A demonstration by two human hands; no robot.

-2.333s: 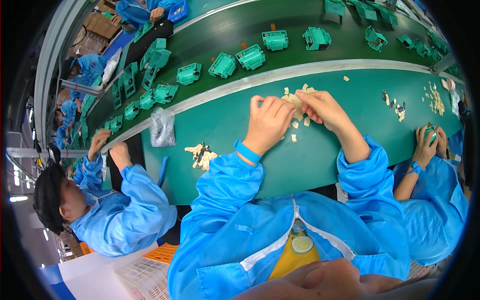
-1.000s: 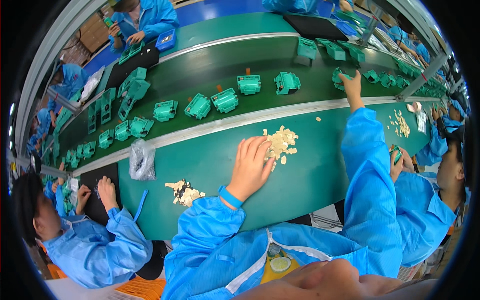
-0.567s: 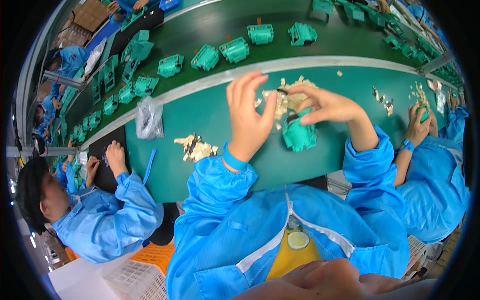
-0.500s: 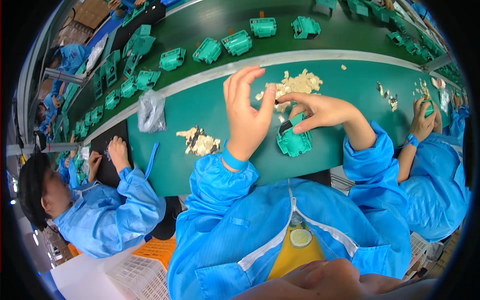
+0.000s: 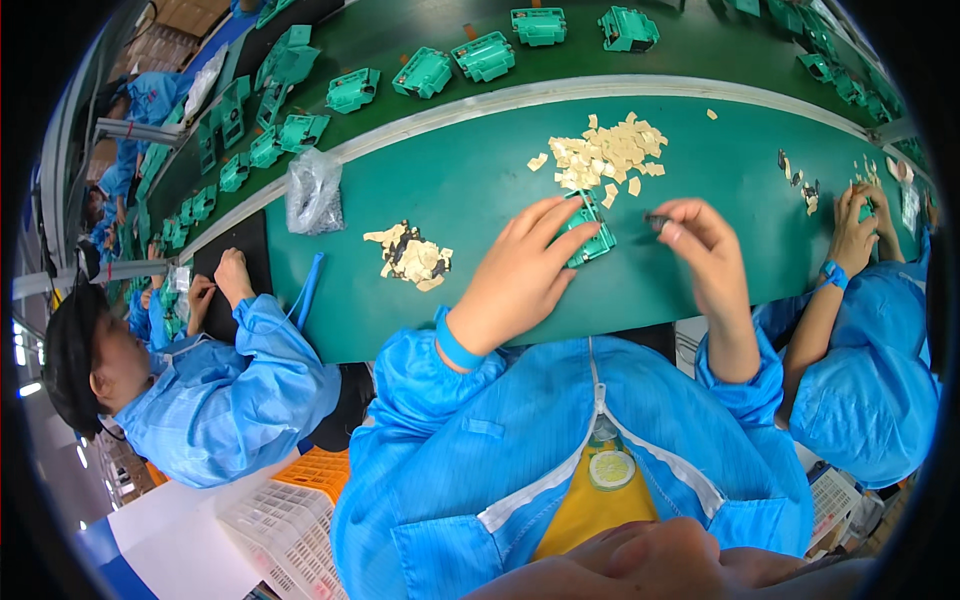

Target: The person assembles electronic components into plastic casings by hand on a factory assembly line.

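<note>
My left hand [image 5: 525, 265] lies over a green plastic housing [image 5: 598, 240] on the table, its fingers curled across the left side and hiding part of it. To the right of the housing, my right hand [image 5: 708, 252] is raised with a small dark part [image 5: 657, 221] pinched between thumb and fingers. The part's exact kind is too small to make out. Just beyond the housing spreads a pile of cream-coloured flat pieces [image 5: 610, 150]. A smaller heap of mixed cream and black pieces [image 5: 415, 258] lies left of my left hand.
A clear plastic bag [image 5: 314, 190] stands at the table's far left. Past a pale rail [image 5: 620, 92], several green housings [image 5: 483, 57] sit on a green conveyor. Co-workers in blue smocks sit close on both sides; one [image 5: 220, 400] is at left, another [image 5: 860, 330] at right.
My left hand has come down from its raised pose onto the housing. My right hand has left the housing and moved right, holding the dark part. The housing has turned, and the view has shifted slightly.
</note>
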